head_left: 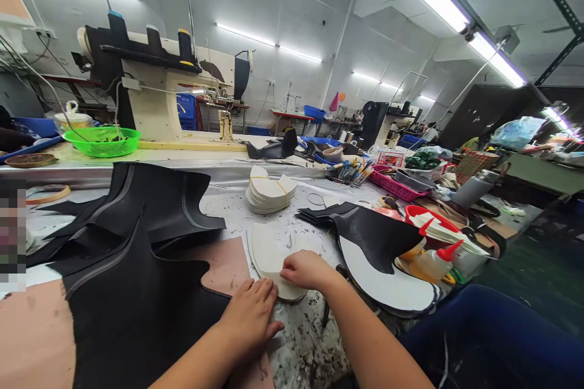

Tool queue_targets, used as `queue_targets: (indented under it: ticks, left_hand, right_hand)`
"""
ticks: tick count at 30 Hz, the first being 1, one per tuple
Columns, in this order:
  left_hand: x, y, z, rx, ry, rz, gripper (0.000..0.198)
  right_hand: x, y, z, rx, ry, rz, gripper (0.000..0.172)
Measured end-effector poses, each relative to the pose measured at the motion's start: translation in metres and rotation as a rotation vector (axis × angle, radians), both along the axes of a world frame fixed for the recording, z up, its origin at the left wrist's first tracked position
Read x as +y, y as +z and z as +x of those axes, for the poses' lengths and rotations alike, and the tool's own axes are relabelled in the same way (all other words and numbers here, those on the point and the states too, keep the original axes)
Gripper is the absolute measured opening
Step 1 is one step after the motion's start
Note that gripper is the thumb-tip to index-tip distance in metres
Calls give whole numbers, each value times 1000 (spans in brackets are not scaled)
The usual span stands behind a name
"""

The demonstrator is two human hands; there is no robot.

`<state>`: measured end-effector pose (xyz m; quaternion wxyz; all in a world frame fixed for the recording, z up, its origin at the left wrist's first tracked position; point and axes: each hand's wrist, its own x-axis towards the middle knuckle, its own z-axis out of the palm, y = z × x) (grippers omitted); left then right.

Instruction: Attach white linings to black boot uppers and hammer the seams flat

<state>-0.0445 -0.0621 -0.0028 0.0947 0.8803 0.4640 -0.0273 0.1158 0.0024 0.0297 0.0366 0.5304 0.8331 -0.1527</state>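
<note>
My left hand [253, 313] lies palm down with its fingers stretched out, across the edge of a black leather piece [146, 304] and the pink sheet [228, 264] beneath it. Its fingertips reach the near left side of a white U-shaped piece [267, 246] on the table. Over that white piece, my right hand [305, 270] is closed, thumb and fingers drawn together low against its surface. What those fingertips pinch, if anything, is hidden. Farther back sits a stack of similar white U-shaped pieces [269, 191] with a yellow band around it.
More black leather pieces [150, 203] are heaped on the left. On the right are black-and-white pieces [383, 273], a glue bottle [435, 264] with a red nozzle and a red basin [415, 214]. Behind stand a sewing machine [157, 97] and a green basket [103, 146].
</note>
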Motion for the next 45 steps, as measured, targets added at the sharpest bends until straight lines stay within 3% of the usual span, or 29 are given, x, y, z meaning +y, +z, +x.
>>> queue_targets:
  ticks: [7, 18, 22, 26, 34, 39, 45]
  left_hand:
    - [-1, -1, -2, -24, 9, -35, 55]
    - [0, 2, -1, -90, 51, -57, 48]
    - [5, 10, 9, -133, 150, -74, 32]
    - [14, 11, 23, -195, 328, -154, 19]
    - [31, 1, 42, -300, 553, -444, 26]
    - [28, 9, 47, -286, 663, -383, 24]
    - [18, 18, 48, -308, 609, -286, 22]
  right_hand:
    - [-5, 2, 8, 8, 64, -80, 29]
    - [-5, 0, 10, 36, 39, -96, 13]
    - [-8, 0, 12, 60, 29, -78, 15]
    - [-9, -1, 14, 100, 12, -68, 22]
    - [-7, -16, 26, 211, -24, -92, 24]
    - [-11, -22, 30, 262, -43, -82, 25]
    - [-13, -19, 27, 296, -101, -68, 24]
